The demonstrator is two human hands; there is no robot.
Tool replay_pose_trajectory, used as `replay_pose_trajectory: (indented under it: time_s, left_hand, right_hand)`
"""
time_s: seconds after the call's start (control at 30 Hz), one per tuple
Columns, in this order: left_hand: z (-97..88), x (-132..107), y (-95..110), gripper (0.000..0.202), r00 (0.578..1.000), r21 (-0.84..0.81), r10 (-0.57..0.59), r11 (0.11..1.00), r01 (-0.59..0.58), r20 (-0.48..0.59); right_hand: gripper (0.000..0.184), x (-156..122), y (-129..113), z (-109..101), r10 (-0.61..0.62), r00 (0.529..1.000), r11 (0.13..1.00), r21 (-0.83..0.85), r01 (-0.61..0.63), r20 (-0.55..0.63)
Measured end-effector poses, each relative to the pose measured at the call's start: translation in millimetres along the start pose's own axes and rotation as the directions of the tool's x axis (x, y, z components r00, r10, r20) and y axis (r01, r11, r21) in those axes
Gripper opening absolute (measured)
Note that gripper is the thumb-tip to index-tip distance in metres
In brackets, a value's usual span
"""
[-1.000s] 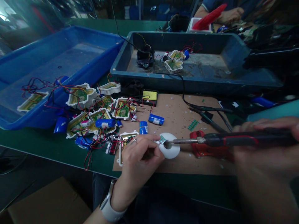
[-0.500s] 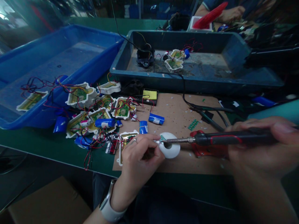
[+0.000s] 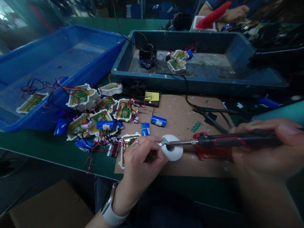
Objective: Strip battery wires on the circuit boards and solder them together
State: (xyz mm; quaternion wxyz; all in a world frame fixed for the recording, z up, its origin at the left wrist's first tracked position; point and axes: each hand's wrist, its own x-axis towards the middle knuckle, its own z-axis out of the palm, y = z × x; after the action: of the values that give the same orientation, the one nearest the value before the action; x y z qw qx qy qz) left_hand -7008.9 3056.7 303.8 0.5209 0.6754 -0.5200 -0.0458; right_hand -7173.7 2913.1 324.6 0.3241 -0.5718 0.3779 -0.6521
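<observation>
My right hand [image 3: 266, 155] is closed around the black and red handle of a soldering iron [image 3: 220, 140], which points left. Its tip touches or almost touches a small green circuit board [image 3: 164, 141] at the edge of a white ring-shaped spool [image 3: 176, 154]. At the spool's left side, the thumb and fingertips of my left hand [image 3: 142, 158] are pinched on thin wire beside that board; the fingers partly hide it. Under my left hand lies a white-framed housing [image 3: 123, 155] with a board inside. Behind the iron sits an orange-red object [image 3: 201, 154], partly covered.
Wired white housings [image 3: 124, 110] and blue battery cells [image 3: 159, 121] crowd the left. A green board strip [image 3: 196, 126] lies on the cardboard [image 3: 175, 109]. Behind are a yellow sponge [image 3: 152, 96], a blue bin [image 3: 78, 63], a grey-blue tray [image 3: 201, 77] and black cables [image 3: 190, 103]. Another person's hand [image 3: 237, 13] shows far back.
Almost nothing differs. Both hands, the soldering iron and the small board hold their places; the view shifts very slightly. The other person's hands at the back have moved a little.
</observation>
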Motion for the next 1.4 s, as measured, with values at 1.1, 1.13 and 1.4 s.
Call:
replay_pose_trajectory:
  time_s: [1.1,1.13,1.4]
  left_hand:
    - [1.4,1.4,1.1,0.016,1.000,0.006,-0.010,1.000,0.010,-0.021]
    - [1.4,1.1,0.9,0.016,1.000,0.004,-0.013,1.000,0.013,-0.018]
    - [0.7,0.4,2.4,0.015,1.000,0.008,-0.009,1.000,0.009,-0.009]
  right_hand:
    - [0.025,-1.0,1.4,2.0,0.027,0.999,0.997,0.072,-0.024,-0.047]
    - [0.027,-1.7,1.2,1.1,0.026,0.999,0.997,0.071,-0.023,-0.042]
    - [0.025,-4.6,-0.3,-4.8,0.011,1.000,1.000,0.004,-0.011,0.013]
